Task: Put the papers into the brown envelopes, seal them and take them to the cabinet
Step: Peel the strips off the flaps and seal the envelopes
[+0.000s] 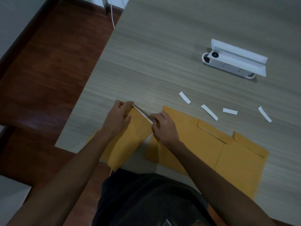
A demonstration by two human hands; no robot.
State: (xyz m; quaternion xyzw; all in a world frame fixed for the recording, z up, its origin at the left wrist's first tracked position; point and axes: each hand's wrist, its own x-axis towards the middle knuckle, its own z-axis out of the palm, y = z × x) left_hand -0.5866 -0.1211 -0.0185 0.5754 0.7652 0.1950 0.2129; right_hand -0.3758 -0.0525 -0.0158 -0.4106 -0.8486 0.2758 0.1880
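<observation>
I hold a brown envelope (pixel 130 141) above the table's near left corner, its top edge up. My left hand (pixel 118 116) grips the top left corner. My right hand (pixel 163 126) pinches the top right end, where a white strip (pixel 143 114) runs along the flap edge. To the right, several more brown envelopes (pixel 211 149) lie flat and overlapping on the table, flaps folded down. No loose papers are visible outside the envelopes.
Several small white strips (pixel 209 112) lie scattered on the wooden table (pixel 162 54) beyond the envelopes. A white open box (pixel 234 61) sits at the far right. Dark wood floor (pixel 48 70) lies left of the table edge. A thin white cable (pixel 112 15) hangs at the far corner.
</observation>
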